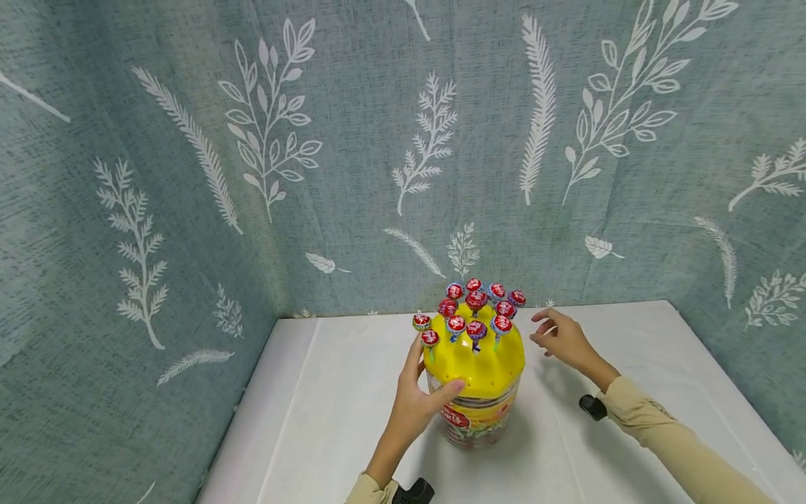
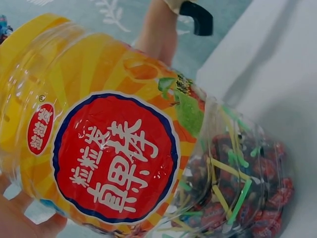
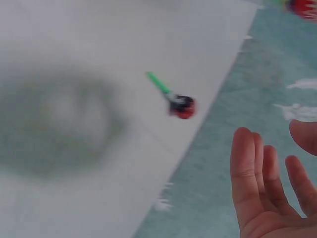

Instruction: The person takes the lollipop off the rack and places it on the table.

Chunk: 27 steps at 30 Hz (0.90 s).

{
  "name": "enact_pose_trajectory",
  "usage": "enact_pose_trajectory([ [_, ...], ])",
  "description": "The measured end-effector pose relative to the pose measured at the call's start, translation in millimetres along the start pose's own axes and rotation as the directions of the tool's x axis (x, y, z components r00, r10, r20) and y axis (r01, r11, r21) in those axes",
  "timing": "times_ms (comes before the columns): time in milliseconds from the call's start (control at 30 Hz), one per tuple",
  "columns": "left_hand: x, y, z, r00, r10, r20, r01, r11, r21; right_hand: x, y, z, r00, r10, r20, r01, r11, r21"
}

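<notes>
A person's left hand (image 1: 415, 399) grips a large plastic jar (image 1: 478, 418) by its yellow lid (image 1: 488, 367), thumb laid over the near edge and fingers around the left side, a hold that seems meant to steady the jar on the white table (image 1: 340, 392) beneath. Just above the grip, lollipops (image 1: 476, 330) in bright wrappers rise from the lid, apparently set with their sticks in its holes so the round heads face up. The right hand (image 1: 563, 339), across the jar from that grip, hangs apart from it with nothing between its loosely bent fingers, perhaps held clear so as not to jostle the candies. Below the grip, loose sweets (image 2: 267, 168) with yellow and green sticks crowd the jar's foot, partly screened by the printed label (image 2: 116, 158). Most left fingertips are lost behind the lid. From the right wrist, a blurred green-sticked lollipop (image 3: 182, 106) appears against the tabletop; whether it rests there cannot be told, and another is cut off at the upper corner.
</notes>
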<state>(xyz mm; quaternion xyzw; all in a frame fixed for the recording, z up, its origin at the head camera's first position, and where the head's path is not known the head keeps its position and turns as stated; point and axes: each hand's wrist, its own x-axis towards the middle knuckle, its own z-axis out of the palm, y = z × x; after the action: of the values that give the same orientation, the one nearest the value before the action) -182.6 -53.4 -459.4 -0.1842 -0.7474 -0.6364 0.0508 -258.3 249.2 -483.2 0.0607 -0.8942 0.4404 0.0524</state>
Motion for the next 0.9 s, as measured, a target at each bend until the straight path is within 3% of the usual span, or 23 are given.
enact_pose_trajectory([
  [567,3.1,0.9,2.0,1.000,0.013,-0.015,-0.013,1.000,0.003,-10.7,-69.8,-40.3,0.991,-0.130,-0.027,0.132,0.988,0.080],
  [900,3.4,-1.7,4.3,0.999,0.033,-0.013,-0.033,0.999,-0.010,-18.1,-98.5,-49.2,0.965,-0.258,-0.055,0.264,0.952,0.155],
])
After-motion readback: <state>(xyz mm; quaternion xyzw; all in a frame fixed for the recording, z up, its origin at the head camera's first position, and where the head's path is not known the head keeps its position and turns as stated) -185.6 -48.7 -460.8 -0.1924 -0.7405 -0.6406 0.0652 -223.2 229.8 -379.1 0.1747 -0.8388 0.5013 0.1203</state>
